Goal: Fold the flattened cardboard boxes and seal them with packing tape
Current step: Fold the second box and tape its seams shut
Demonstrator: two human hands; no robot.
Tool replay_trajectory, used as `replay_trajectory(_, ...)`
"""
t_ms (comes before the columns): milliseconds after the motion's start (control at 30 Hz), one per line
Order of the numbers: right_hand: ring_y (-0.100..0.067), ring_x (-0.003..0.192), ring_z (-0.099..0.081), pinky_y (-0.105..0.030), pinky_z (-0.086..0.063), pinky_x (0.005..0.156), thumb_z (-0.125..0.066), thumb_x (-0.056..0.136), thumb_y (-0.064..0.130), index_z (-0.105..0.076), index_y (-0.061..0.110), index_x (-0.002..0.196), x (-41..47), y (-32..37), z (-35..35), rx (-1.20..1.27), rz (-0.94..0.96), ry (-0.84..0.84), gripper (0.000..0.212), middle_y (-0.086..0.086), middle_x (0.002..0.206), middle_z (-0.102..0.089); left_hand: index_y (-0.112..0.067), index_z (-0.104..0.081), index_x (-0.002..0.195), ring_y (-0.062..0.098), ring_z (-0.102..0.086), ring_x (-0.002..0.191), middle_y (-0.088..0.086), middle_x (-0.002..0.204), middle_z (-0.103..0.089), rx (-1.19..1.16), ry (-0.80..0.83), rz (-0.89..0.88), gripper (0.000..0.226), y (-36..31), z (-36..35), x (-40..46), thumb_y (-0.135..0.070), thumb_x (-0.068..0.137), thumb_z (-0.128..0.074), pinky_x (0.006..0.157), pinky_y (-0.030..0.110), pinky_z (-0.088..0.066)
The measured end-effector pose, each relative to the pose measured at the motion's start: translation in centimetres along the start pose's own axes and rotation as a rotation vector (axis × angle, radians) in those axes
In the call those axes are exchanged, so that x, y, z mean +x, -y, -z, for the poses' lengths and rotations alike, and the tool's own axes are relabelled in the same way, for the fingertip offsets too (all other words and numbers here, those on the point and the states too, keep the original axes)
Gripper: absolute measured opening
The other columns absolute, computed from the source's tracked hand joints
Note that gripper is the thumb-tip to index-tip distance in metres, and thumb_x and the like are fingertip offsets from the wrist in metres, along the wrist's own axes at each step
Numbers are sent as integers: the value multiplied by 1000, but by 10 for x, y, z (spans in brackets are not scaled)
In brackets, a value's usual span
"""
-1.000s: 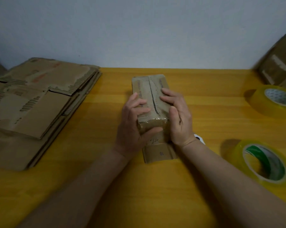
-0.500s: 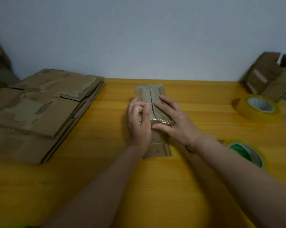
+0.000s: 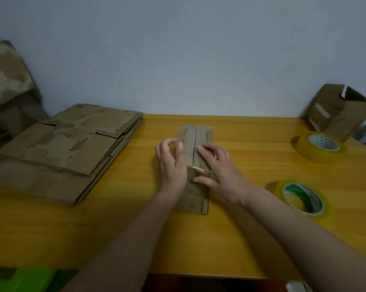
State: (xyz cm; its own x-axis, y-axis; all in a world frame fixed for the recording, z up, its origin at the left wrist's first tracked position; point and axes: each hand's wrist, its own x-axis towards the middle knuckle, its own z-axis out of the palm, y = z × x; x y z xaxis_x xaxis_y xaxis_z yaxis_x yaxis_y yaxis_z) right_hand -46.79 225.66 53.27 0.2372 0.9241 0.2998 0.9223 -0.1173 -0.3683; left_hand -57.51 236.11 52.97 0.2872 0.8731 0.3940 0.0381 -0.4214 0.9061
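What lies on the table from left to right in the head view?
Stack of flattened cardboard → left hand → small box under both hands → right hand → green-core tape roll → white-core tape roll → open box.

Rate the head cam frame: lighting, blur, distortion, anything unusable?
Head view: dim, flat light with soft shadows under the tape rolls; wide-angle bowing toward the edges, so the open box at far right leans; mild softness on the left hand and right hand; blurred green patch bottom left; the small box stays readable.
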Motion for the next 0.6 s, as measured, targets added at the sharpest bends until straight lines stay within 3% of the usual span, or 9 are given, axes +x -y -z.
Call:
replay_trajectory(67,-13,144,0,-31,-13,118,-64,84,46,-9,21,153,-1,1,0,80,-65,51,92,2,158,7,-11,-45,131,13,-39,122,6,133,-39,45,90,41,39,7,6,-3,-30,97,-52,97,19,-37)
replay_trajectory(167,-12,146,5,-24,-14,115,-71,82,39,3,24,153,-5,9,0,212,-165,114,104,4,156,27,-20,-27,146,21,-34,133,5,145,-33,127,240,289,70,10,19,-7,-56,91,-50,108,43,-36)
replay_trajectory(233,-11,146,-2,-23,-15,113,-68,81,48,0,26,153,-10,17,-1,261,-179,100,102,4,159,18,-22,-24,149,22,-39,131,4,146,-35,236,141,256,73,1,27,-3,-53,90,-54,105,44,-40)
replay_trajectory(300,-12,143,-21,-28,-25,114,-54,86,57,-15,27,152,-13,28,1,358,-161,24,82,2,159,-12,-22,-27,148,21,-39,131,3,145,-37,482,25,2,66,-14,32,7,-40,93,-57,105,39,-39)
replay_trajectory(333,-12,137,-33,-29,-33,109,-47,92,53,-25,26,149,-13,31,3,406,-152,-34,67,1,153,-30,-23,-28,148,22,-36,132,4,146,-37,589,54,-89,64,-22,30,13,-42,93,-54,106,40,-35)
replay_trajectory(400,-19,119,-52,-32,-42,96,-40,100,36,-46,21,135,-10,33,4,387,-177,-127,38,-4,132,-56,-21,-28,148,29,-31,135,9,149,-33,796,274,-49,75,-37,22,21,-62,88,-47,109,46,-29)
replay_trajectory(500,-30,112,-51,-37,-40,90,-41,100,27,-58,13,116,-10,18,1,-37,-296,47,27,-11,119,-60,-22,-21,149,37,-24,139,16,155,-22,1120,527,39,99,-40,14,23,-77,73,-56,113,51,-22)
replay_trajectory(600,-30,125,-39,-37,-36,102,-39,98,25,-53,17,129,-28,-13,-5,-307,-381,324,35,-8,136,-47,-45,-16,148,39,-11,143,13,160,-7,1195,599,-28,80,-33,23,34,-54,84,-62,114,60,-12)
